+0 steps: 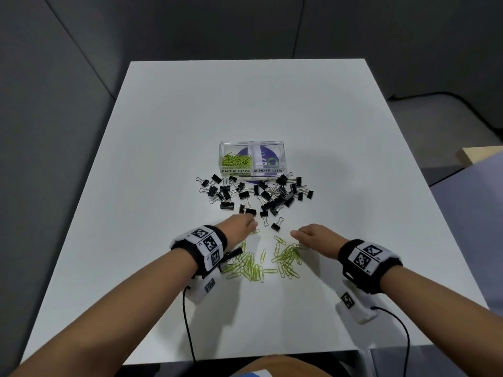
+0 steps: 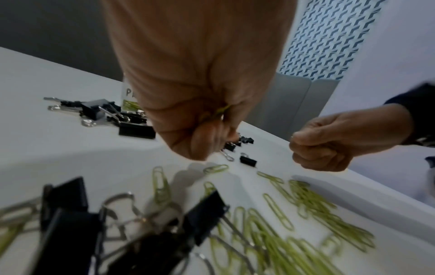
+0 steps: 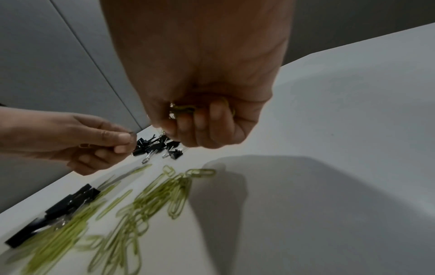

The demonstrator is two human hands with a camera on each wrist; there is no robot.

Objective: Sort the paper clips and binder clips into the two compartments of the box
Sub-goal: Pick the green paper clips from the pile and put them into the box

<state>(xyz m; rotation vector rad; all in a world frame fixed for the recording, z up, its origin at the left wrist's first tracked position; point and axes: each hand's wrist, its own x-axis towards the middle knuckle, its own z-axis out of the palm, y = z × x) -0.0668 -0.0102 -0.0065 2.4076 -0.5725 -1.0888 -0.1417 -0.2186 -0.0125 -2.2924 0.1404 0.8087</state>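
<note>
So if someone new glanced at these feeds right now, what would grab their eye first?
Probably the black binder clips heaped on the white table just in front of the clear box, whose left compartment already holds green paper clips. Nearer the person lies a loose spread of paper clips, with the left hand and right hand curled over it, each gripping some.

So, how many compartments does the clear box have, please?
2: the left compartment, labelled PAPER CLIPS, holds green paper clips; the right compartment, labelled BINDER CLIPS, looks empty.
</note>
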